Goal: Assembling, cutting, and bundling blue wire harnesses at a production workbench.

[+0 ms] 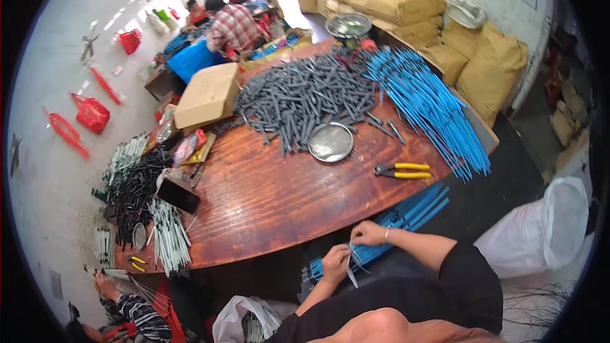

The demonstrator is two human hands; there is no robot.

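Note:
My left hand is closed on a thin white strip, whose lower end hangs below the fingers. Beside it, a little higher and to the right, my right hand is pinched closed, a pale bracelet at its wrist. What its fingertips hold is too small to make out. Thin pale-blue strands loop just below it. Under both hands lies a bundle of long blue rods with dark ends, at the table's near edge.
On the wooden table lie yellow-handled pliers, a round metal dish, a heap of grey tubes and more blue rods. A white sack stands at right. At lower left a co-worker's hands handle white strands.

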